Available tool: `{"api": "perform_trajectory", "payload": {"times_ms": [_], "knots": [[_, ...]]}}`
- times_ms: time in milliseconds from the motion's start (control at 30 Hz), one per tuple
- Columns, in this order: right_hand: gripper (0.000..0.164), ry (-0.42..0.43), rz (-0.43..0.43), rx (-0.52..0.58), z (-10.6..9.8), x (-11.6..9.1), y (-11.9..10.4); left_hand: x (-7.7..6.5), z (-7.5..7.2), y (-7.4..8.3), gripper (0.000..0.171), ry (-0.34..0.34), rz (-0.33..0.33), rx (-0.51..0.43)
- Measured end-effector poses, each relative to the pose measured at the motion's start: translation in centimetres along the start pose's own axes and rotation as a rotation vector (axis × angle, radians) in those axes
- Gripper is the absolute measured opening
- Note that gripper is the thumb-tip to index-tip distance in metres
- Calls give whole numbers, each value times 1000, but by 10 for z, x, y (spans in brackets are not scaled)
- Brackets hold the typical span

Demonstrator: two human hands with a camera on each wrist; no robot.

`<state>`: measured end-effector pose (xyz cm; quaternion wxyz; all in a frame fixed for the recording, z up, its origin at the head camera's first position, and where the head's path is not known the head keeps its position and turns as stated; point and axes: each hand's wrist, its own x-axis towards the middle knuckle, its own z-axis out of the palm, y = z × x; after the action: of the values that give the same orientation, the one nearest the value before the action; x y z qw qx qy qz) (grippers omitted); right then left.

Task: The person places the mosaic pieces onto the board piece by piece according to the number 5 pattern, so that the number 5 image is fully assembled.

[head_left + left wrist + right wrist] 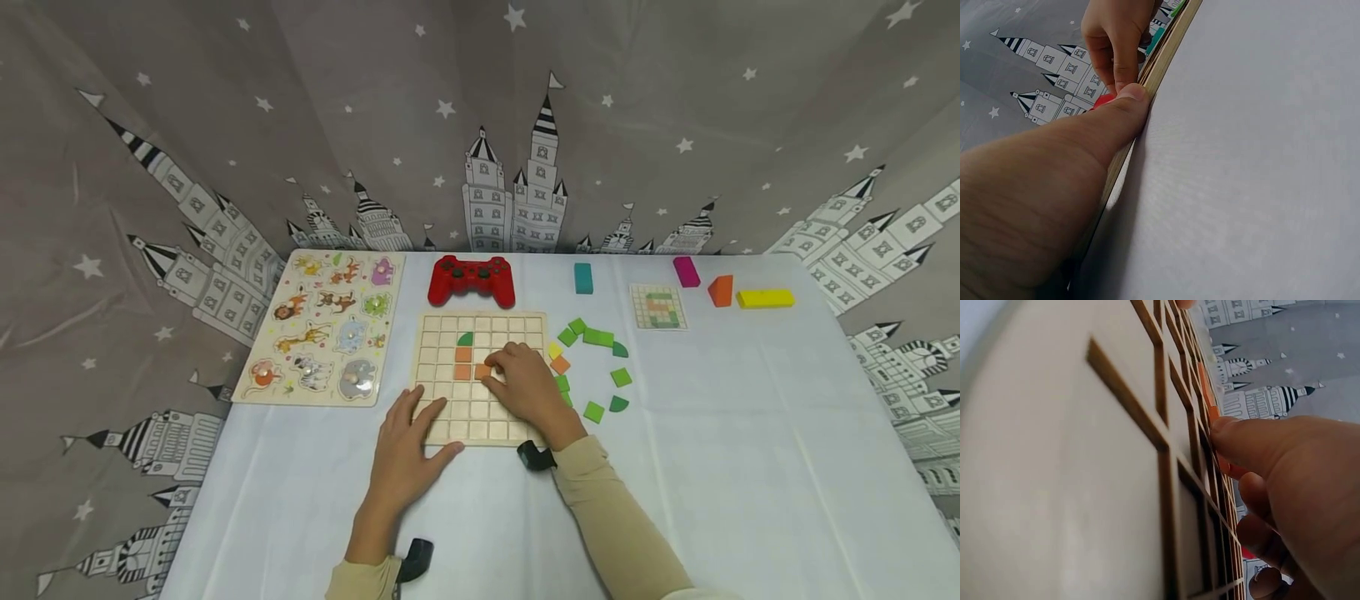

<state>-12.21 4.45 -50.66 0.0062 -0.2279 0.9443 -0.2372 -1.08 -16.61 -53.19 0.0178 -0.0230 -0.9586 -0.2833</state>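
A wooden grid board (480,427) lies mid-table. In its grid stand a green quarter-round tile (466,339) and, below it, an upper orange square tile (463,354) and a lower one (462,372). Just right of the lower one, my right hand (525,385) pinches another orange square tile (482,372) between thumb and fingertips. From the right wrist, my thumb (1250,437) shows against orange, low over the grid. My left hand (405,446) rests with spread fingers on the board's near left corner, its thumb (1127,103) along the front edge.
Loose green tiles (598,337), a yellow one (554,351) and an orange one (560,365) lie right of the board. Beyond are a pattern card (681,307) and coloured blocks (765,298). A red game controller (471,282) sits behind; an animal puzzle (330,396) lies left.
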Motion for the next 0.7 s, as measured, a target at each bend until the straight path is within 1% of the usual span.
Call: {"api": "perform_trajectory", "payload": {"times_ms": [200, 467, 567, 700], "knots": [[28, 7, 5, 9, 2, 1, -3, 0, 0, 0, 72, 0, -2, 2], [28, -13, 34, 28, 6, 4, -6, -1, -4, 0, 72, -1, -9, 15], [30, -2, 56, 43, 7, 2, -2, -2, -4, 0, 72, 3, -4, 17], [32, 33, 108, 106, -4, -7, 11, -2, -2, 0, 72, -2, -1, 4]]}}
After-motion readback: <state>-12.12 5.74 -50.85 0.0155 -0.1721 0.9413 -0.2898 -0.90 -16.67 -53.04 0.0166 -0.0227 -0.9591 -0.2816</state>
